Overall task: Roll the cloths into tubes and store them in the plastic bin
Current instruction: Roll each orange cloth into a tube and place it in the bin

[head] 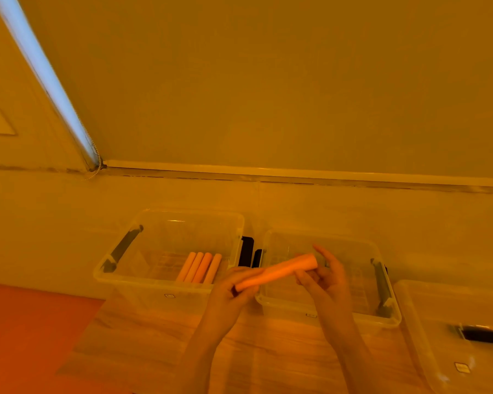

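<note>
While our left hand point(234, 288) curls around the lower end of a rolled cloth point(276, 271), our right hand point(323, 275) pinches the upper end between thumb and fingers, so that we hold the roll in the air at a slant, its right end higher. This cloth looks like a tight, smooth tube, pale orange under the strong amber light, with a flat round end showing at the upper right. It hangs above the near rim of the right clear bin point(393, 314), with its lower end reaching past that bin's left edge. We see four more rolled cloths point(199, 267) lying side by side, touching, on the floor of the left clear bin point(125, 277), close to its right wall. Both bins stand on a wooden tabletop point(143, 351), just beside each other. A clear lid point(427, 336) with a dark handle lies at the right, and an orange flat cloth point(32, 331) covers the near left corner.
</note>
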